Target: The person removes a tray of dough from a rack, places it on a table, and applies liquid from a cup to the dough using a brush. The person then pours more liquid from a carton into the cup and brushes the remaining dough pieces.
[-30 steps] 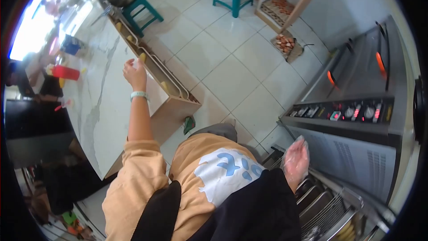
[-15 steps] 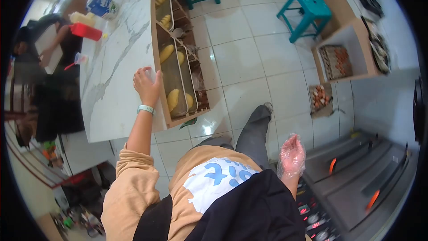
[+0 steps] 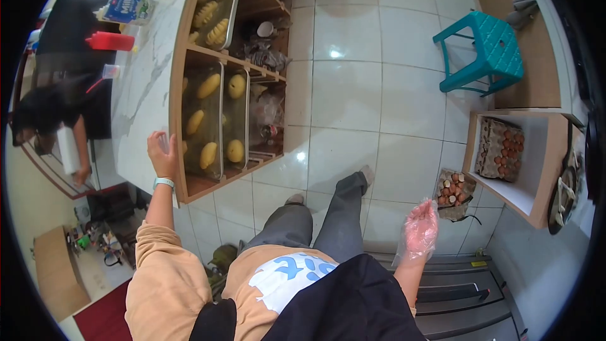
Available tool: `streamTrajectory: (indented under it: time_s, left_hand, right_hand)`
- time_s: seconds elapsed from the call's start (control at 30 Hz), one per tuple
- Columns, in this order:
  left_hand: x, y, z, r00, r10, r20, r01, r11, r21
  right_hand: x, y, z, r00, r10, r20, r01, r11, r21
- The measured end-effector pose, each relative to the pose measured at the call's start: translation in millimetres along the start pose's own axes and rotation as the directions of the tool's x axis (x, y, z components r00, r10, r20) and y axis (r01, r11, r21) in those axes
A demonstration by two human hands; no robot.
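Note:
My left hand (image 3: 162, 155), bare with a pale band at the wrist, is at the edge of the marble-patterned counter (image 3: 142, 110), its fingers apart. Whether it touches the counter is hard to tell. Beside it, trays (image 3: 222, 120) of yellow shaped buns (image 3: 208, 86) stand on the wooden shelves under the counter. A clear plastic glove covers my right hand (image 3: 419, 230), which hangs palm up over the floor with loosely cupped fingers and nothing visible in it. The egg carton (image 3: 454, 196) on the floor, with brown eggs and shells, is nearest to this hand.
A teal stool (image 3: 489, 50) stands on the tiles (image 3: 344, 104). To the right, a wooden cubby (image 3: 536, 183) holds another egg tray (image 3: 499, 148). A milk carton (image 3: 126, 8) and red bottle (image 3: 110, 41) sit on the counter. Across it is another person (image 3: 69, 95). Grey equipment (image 3: 454, 306) lies behind my right hand.
My body and view have turned, and the shelf trays now show more fully. My left hand has slid along the counter's edge toward its near end. The right hand stays cupped.

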State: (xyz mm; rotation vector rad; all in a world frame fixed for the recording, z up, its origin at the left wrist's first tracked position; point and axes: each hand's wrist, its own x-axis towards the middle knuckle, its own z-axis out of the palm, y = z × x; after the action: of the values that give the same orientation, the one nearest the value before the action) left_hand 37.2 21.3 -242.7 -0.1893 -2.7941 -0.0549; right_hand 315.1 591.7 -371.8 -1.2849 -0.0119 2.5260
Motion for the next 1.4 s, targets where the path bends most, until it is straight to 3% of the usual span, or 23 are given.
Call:
streamTrajectory:
  time_s: [0.07, 0.23, 0.5, 0.67, 0.77, 0.8, 0.83, 0.87, 0.97, 1.0, 1.07, 1.17, 1.27, 1.33, 1.4]
  left_hand:
    - [-1, 2, -2, 0.999, -0.025, -0.020, 0.026, 1.000, 0.018]
    - [-2, -5, -2, 0.997, -0.075, 0.019, 0.072, 0.991, 0.114]
    - [-6, -5, -1, 0.977, -0.211, 0.017, 0.210, 0.977, 0.038]
    - [-4, -8, 3, 0.981, -0.192, 0.036, 0.191, 0.981, 0.029]
    - [-7, -5, 1, 0.981, -0.190, 0.037, 0.189, 0.982, 0.024]
    - [-3, -7, 6, 0.983, -0.180, 0.033, 0.180, 0.984, 0.001]
    - [-4, -4, 5, 0.982, -0.188, 0.016, 0.188, 0.982, -0.013]
    - [-7, -2, 4, 0.979, -0.205, 0.001, 0.205, 0.979, -0.013]
    - [-7, 6, 0, 0.961, -0.277, -0.017, 0.270, 0.948, -0.166]
    - [-7, 7, -1, 0.959, -0.283, -0.035, 0.273, 0.947, -0.169]
    - [-7, 2, 2, 0.952, -0.306, 0.000, 0.296, 0.923, -0.248]
    - [-5, 8, -4, 0.962, -0.273, -0.001, 0.263, 0.928, -0.263]
    - [-5, 10, -4, 0.967, -0.255, 0.015, 0.246, 0.911, -0.332]
    - [-4, 12, -6, 0.972, -0.236, 0.013, 0.227, 0.917, -0.327]
    - [-3, 12, -5, 0.974, -0.228, 0.001, 0.216, 0.920, -0.328]
  right_hand:
    - [11, -4, -8, 0.995, 0.044, -0.087, -0.043, 0.999, 0.010]
    - [21, 5, -13, 0.983, 0.179, -0.025, -0.179, 0.984, 0.027]
    - [32, -12, -20, 0.985, 0.174, 0.006, -0.174, 0.984, 0.027]
    - [42, -19, -27, 0.979, 0.186, 0.079, -0.188, 0.982, 0.018]
    - [64, -16, -5, 0.981, 0.191, 0.030, -0.189, 0.980, -0.066]
    - [75, -5, 3, 0.993, 0.068, -0.096, -0.091, 0.963, -0.254]
    - [87, 0, 8, 0.979, -0.068, -0.190, -0.025, 0.892, -0.451]
    - [97, 4, 7, 0.983, -0.062, -0.172, -0.025, 0.886, -0.462]
    - [158, 27, -29, 0.980, -0.028, -0.198, -0.133, 0.651, -0.748]
    - [171, 42, -33, 0.983, -0.024, -0.180, -0.122, 0.649, -0.751]
    - [190, 79, -38, 0.987, 0.073, -0.144, -0.161, 0.396, -0.904]
    - [207, 156, -18, 0.951, 0.305, -0.056, -0.131, 0.230, -0.964]
    - [197, 266, 29, 0.841, 0.540, -0.034, -0.083, 0.068, -0.994]
    - [176, 338, 45, 0.808, 0.587, 0.050, 0.054, 0.010, -0.998]
    - [176, 405, 55, 0.782, 0.622, 0.038, 0.286, -0.303, -0.909]
